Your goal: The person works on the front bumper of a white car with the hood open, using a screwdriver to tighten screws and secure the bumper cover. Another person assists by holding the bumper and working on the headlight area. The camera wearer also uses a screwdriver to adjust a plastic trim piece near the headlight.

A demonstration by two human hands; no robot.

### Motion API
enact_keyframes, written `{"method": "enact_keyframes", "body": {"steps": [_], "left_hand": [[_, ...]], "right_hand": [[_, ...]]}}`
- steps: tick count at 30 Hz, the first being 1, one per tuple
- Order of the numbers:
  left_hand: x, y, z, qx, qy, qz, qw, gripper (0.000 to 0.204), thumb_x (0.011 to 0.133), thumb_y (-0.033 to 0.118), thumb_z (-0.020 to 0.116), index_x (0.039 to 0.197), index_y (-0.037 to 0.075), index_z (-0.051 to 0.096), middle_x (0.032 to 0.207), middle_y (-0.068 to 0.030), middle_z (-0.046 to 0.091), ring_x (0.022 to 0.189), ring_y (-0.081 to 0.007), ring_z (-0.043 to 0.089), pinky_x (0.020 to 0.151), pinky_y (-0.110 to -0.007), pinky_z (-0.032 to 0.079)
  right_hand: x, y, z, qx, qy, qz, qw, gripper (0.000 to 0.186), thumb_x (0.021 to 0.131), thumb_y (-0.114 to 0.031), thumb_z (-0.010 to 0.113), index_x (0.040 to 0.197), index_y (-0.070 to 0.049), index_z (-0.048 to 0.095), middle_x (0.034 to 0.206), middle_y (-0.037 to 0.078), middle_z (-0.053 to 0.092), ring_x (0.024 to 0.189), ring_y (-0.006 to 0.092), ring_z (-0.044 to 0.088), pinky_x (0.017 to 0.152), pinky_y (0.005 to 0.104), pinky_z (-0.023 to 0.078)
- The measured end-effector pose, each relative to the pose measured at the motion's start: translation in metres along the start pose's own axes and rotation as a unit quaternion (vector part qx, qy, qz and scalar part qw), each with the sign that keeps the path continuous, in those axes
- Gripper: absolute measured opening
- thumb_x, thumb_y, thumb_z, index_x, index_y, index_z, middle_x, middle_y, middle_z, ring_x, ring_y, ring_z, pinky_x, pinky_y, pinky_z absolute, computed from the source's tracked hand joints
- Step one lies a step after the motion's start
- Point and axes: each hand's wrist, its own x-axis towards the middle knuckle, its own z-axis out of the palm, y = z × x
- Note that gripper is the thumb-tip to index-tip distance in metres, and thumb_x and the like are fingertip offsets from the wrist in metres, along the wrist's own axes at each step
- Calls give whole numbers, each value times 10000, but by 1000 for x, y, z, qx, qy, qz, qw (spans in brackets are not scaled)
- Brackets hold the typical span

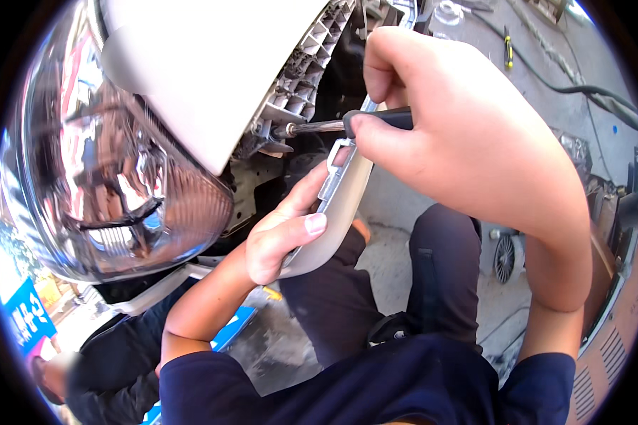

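My right hand (475, 134) is wrapped round the black handle of a screwdriver (320, 127), thumb along its near side. The metal shaft runs left, its tip at a dark bracket (266, 138) beside the ribbed plastic edge of a white car body panel (198, 64). Below it, my left hand (280, 237) grips the edge of a pale curved trim panel (337, 237), thumb on the near side and fingers behind. A metal clip strip (331, 177) runs along that edge. At left is a large clear headlight (120, 191). The fingertips of my right hand are partly hidden.
Yellow-handled pliers (508, 53) and a black cable (592, 91) lie on the grey floor at the upper right. A small wheel (505, 258) stands right of my knee. Another person in dark clothes (117, 375) is at the lower left, near a blue sign (28, 312).
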Motion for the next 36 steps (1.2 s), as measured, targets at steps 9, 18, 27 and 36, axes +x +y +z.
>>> {"method": "enact_keyframes", "body": {"steps": [9,18,27,36], "left_hand": [[-2,27,-8,-60,-3,-11,998,658,970,268,483,1481,-60,230,1447,-165,410,1321,-223,416,1108,-354,295],[0,9,8,109,1,21,994,532,1027,171,405,1483,-35,222,1404,-150,447,1290,-203,447,1066,-333,357],[-1,2,12,38,9,3,999,488,1025,194,439,1469,62,284,1447,-101,412,1304,-196,431,1067,-353,358],[2,9,7,60,-18,6,998,599,1022,221,445,1511,13,168,1498,-137,340,1363,-214,346,1120,-363,262]], "right_hand": [[-12,19,35,219,218,203,929,122,858,-42,639,918,45,577,782,84,647,628,106,634,567,242,526],[-24,-2,54,238,307,359,848,224,837,-148,704,817,38,579,589,141,612,533,231,633,495,306,485],[-19,7,65,112,358,327,867,251,857,-184,665,866,36,546,737,215,603,672,374,630,587,416,503],[-24,-3,53,270,307,345,845,212,851,-139,667,888,44,567,608,189,619,558,310,660,538,373,516]]}}
